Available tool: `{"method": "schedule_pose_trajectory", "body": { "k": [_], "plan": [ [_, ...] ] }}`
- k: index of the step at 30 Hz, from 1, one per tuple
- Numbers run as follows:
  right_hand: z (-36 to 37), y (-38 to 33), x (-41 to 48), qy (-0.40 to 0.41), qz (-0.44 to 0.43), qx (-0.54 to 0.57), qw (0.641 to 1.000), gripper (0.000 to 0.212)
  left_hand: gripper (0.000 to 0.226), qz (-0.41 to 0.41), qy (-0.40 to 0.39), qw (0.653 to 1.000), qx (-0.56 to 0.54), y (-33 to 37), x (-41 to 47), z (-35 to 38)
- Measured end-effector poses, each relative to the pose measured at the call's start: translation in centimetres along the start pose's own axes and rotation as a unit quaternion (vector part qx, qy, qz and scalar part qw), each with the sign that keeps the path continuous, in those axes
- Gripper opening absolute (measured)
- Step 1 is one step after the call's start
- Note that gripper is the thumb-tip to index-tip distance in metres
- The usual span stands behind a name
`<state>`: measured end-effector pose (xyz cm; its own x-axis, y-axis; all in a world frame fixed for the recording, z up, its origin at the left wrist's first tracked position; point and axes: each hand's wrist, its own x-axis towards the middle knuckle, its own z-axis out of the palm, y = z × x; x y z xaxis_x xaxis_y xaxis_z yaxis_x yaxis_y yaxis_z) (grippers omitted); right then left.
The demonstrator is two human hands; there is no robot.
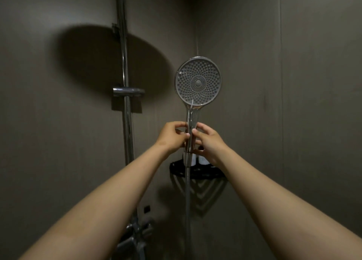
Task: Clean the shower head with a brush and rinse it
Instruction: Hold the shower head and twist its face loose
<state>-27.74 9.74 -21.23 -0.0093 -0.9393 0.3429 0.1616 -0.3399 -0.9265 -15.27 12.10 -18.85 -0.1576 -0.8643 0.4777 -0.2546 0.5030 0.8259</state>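
Holding the shower head (198,81) upright in front of the corner, face toward me. My left hand (172,136) and right hand (208,142) both pinch its handle; hose (187,191) hangs below, black shelf (197,171) behind, rail (125,95) left.

This is looking like a home bathroom, inside a dim shower stall. Plain grey-brown wall panels (293,63) are meeting in a corner near the centre of the frame. A chrome riser rail (125,67) is running down the left of centre, carrying a sliding holder (128,91), and a mixer tap (137,234) is sitting at the bottom centre. A round shower head (198,81) is facing the camera mid-frame, its metal hose (187,197) hanging below. A black corner shelf (197,171) holding bottles (202,159) is showing behind it.
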Motion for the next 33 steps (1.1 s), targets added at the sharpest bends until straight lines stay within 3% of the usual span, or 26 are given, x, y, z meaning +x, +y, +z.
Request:
{"method": "schedule_pose_trajectory", "body": {
  "k": [20,33],
  "plan": [
    [-1.6,13.7,-15.3,0.116,0.094,0.047,0.988,0.035,0.038,-0.078,-0.144,0.986,-0.041,-12.4,-12.3,4.7],
    [-4.8,23.4,-23.5,0.231,0.205,0.078,0.948,0.041,0.037,-0.152,-0.206,0.966,-0.038,-21.6,-19.6,11.7]
  ]
}}
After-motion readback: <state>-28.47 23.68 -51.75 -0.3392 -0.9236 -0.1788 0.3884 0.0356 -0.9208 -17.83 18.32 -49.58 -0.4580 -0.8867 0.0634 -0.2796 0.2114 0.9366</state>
